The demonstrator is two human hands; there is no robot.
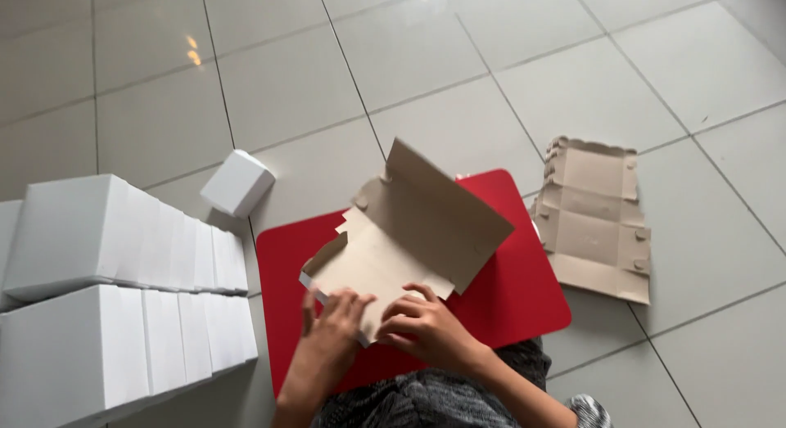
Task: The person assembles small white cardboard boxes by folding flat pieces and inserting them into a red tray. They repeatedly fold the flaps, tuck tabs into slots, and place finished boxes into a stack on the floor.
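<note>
A half-folded cardboard box blank (413,232), brown inside and white outside, lies over a red mat (524,289) on the tiled floor. Its far flap stands raised and tilted. My left hand (332,326) presses on the near left edge of the blank. My right hand (426,326) grips the near edge beside it, fingers curled over the cardboard. Both hands touch the same sheet, close together.
Two rows of finished white boxes (123,297) are stacked at the left. A single white box (237,182) lies tilted behind them. A flat stack of unfolded brown blanks (594,219) lies right of the mat. My knees in dark patterned fabric (434,399) are at the bottom.
</note>
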